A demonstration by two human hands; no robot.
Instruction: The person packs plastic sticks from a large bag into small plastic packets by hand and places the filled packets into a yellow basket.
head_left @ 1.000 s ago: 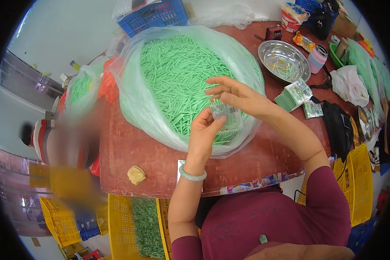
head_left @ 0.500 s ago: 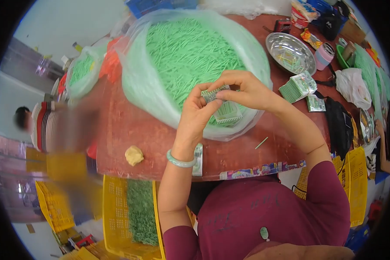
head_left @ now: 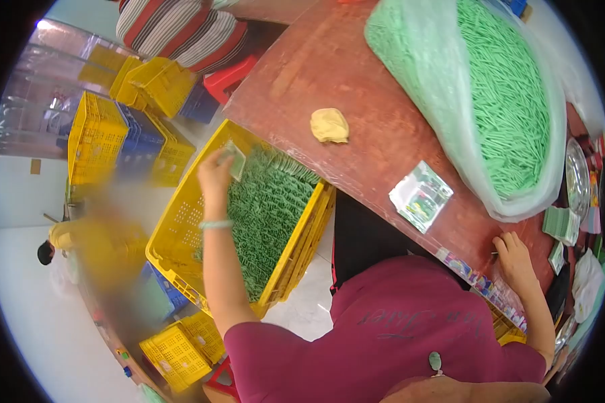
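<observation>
head view: packet (head_left: 236, 163) in left hand (head_left: 215, 176), right hand (head_left: 514, 256) at table (head_left: 383, 127), grip unclear, shirt lettering (head_left: 386, 328) illegible

Place: a workshop, seemingly for packing small goods by hand.
Table (head_left: 282, 80): broad, red and scuffed.
Bag (head_left: 458, 114): huge, see-through, full of loose green sticks (head_left: 511, 101).
Crate (head_left: 176, 225): yellow, beside the table, heaped with green goods (head_left: 269, 218).
Floor: more yellow crates (head_left: 97, 141) and blue crates (head_left: 141, 142).
Other people: one in a striped top (head_left: 181, 32), another in yellow (head_left: 62, 235).
</observation>
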